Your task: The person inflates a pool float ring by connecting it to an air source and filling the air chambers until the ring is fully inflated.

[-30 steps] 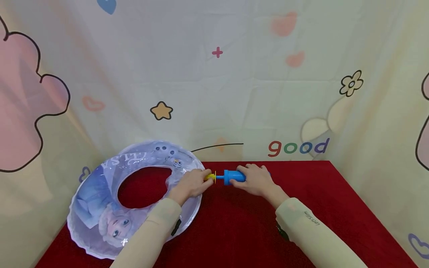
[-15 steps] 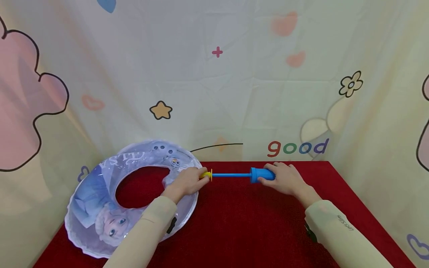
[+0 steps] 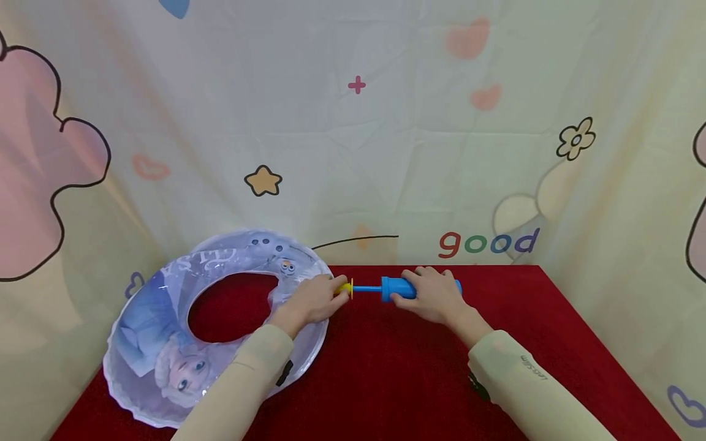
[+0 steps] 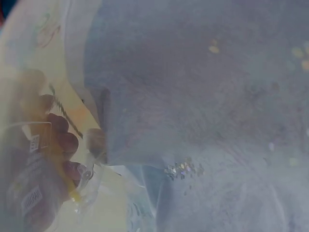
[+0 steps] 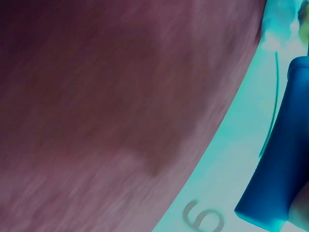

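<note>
My left hand [image 3: 312, 299] grips the yellow handle [image 3: 344, 288] of a hand air pump. The pump's blue barrel [image 3: 399, 288] is held by my right hand [image 3: 432, 295], fingers over the top and thumb at the near side. Between handle and barrel a short length of blue rod [image 3: 366, 288] shows. Under my left wrist and forearm lies an inflated swim ring [image 3: 146, 318], pale blue and clear with a cartoon print. Through its clear film the left wrist view shows blurred left fingers [image 4: 67, 143] around yellow. At the right wrist view's edge is the blue barrel [image 5: 277, 159].
Red cloth [image 3: 386, 380] covers the table. A pale printed curtain [image 3: 353, 153] hangs behind it and along both sides, close to the far edge. The ring takes up the table's left part, its far rim near the curtain.
My right hand first drew the blue barrel rightward, baring a long rod, then came back left, so less rod shows now. My left hand stayed nearly still on the yellow handle.
</note>
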Demonstrator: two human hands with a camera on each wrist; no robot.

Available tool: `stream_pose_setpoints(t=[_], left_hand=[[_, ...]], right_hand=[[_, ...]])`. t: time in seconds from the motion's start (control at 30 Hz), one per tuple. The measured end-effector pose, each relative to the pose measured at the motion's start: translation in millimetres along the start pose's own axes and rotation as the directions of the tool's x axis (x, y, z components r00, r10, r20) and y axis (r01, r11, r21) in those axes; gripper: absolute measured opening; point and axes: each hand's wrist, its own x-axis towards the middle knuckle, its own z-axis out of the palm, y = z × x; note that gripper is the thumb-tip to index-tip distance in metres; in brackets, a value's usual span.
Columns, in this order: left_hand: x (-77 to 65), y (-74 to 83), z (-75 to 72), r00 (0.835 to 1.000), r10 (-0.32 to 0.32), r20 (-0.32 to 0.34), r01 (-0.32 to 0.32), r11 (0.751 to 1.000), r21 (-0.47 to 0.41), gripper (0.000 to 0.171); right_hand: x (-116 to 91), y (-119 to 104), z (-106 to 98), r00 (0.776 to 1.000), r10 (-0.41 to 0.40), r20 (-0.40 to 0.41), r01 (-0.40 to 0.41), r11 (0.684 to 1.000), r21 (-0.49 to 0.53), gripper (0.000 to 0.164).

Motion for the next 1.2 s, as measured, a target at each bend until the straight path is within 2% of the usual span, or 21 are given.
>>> stream_pose_setpoints(t=[0.2,0.37,0.5,0.7,0.87,0.97,1.1,1.2], left_hand=[[0.6,8.4,-4.7,1.0,-0.019,0.014,0.019,1.0,0.011,0.033],[-0.2,8.0,-7.6,0.999,-0.031,0.019,0.031,0.999,-0.004,0.032],[-0.8,2.1,-4.9,1.0,-0.012,-0.007,0.012,1.0,-0.008,0.027],[-1.8,-5.9,-4.3,0.999,0.016,-0.034,-0.017,1.0,-0.018,0.013],[-1.5,-4.0,-7.6,1.0,0.015,-0.004,-0.015,1.0,-0.019,0.011],[-0.3,-1.6,-10.4,0.999,0.015,0.04,-0.014,1.0,-0.009,0.011],[0.7,0.9,-13.7,0.995,0.011,0.1,-0.01,1.0,-0.006,0.01],[-0.3,1.0,-13.3,0.993,0.003,0.114,-0.002,1.0,-0.005,0.009]], right_hand=[[15,-40,-1,1.0,-0.001,-0.009,0.001,1.0,-0.012,0.059],[19,-46,2,1.0,0.012,0.005,-0.012,1.0,-0.007,0.062],[15,-34,4,1.0,0.019,0.025,-0.019,1.0,0.003,0.063],[1,2,3,1.0,0.007,0.022,-0.008,1.0,0.019,0.059],[-14,33,-1,0.999,0.028,0.028,-0.029,0.999,0.027,0.062],[-20,46,-1,0.999,0.041,0.035,-0.042,0.998,0.038,0.065],[-24,52,-1,0.999,0.037,0.031,-0.038,0.998,0.053,0.066],[-24,50,1,1.0,0.025,0.019,-0.026,0.999,0.046,0.066]])
